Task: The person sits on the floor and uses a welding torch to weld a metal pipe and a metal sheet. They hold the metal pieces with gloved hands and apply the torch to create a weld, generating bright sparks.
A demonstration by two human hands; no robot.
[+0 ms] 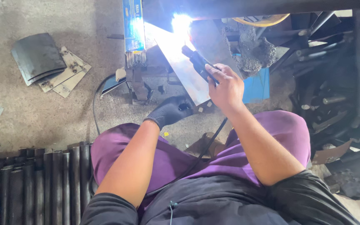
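Looking down from a head-worn camera, the view shows a seated person in purple trousers working over a concrete floor (30,112). The bare right hand (226,88) has its grip clamped around a black welding electrode holder (198,62), whose long axis slants up and to the left, away from the body, toward a bright white-blue welding arc (181,23). The arc sits at the far end of a long flat grey steel plate (180,66), just beyond the holder's tip. The plate's long axis runs diagonally from that far end down and to the right, its near end lying between the two hands. The left hand (171,110), in a black knitted glove, rests at the plate's near lower edge, fingers curled; whether it pinches the plate or only steadies it cannot be told. The right hand is the nearer one to the arc, and a black cable (207,143) trails from under it back across the lap. A blue box of welding rods (133,29) lies left of the plate, curved dark metal sheets (38,58) lie farther left, and a row of dark steel tubes (34,183) lies beside the left knee.
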